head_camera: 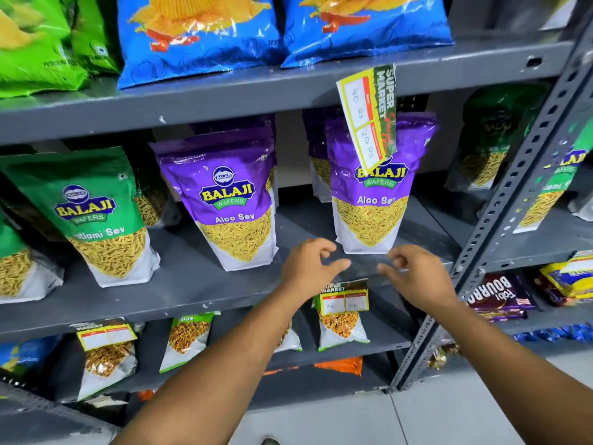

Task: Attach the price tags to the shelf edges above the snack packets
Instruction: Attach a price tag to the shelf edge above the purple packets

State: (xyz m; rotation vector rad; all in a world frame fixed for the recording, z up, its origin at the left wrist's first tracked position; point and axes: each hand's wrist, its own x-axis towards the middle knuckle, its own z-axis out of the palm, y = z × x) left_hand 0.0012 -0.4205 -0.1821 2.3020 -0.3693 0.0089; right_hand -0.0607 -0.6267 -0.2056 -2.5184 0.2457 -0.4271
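Observation:
My left hand (308, 268) and my right hand (417, 277) are held close together in front of the middle shelf edge (192, 311). Both pinch what looks like a strip of clear tape (364, 266) stretched between their fingertips. Just below the tape, a yellow-and-green price tag (345, 298) sits on that shelf edge. A second price tag (369, 114), marked 40 Rs and 20 Rs, hangs turned on end from the upper shelf edge (192, 104), partly covering a purple Aloo Sev packet (372, 207). Another purple Aloo Sev packet (234, 200) stands to the left.
Green Ratlami Sev packets (93, 213) stand at the left of the middle shelf. Blue chip bags (199, 33) fill the top shelf. A third price tag (106, 337) hangs at lower left. A perforated grey upright (513, 194) divides off the neighbouring rack on the right.

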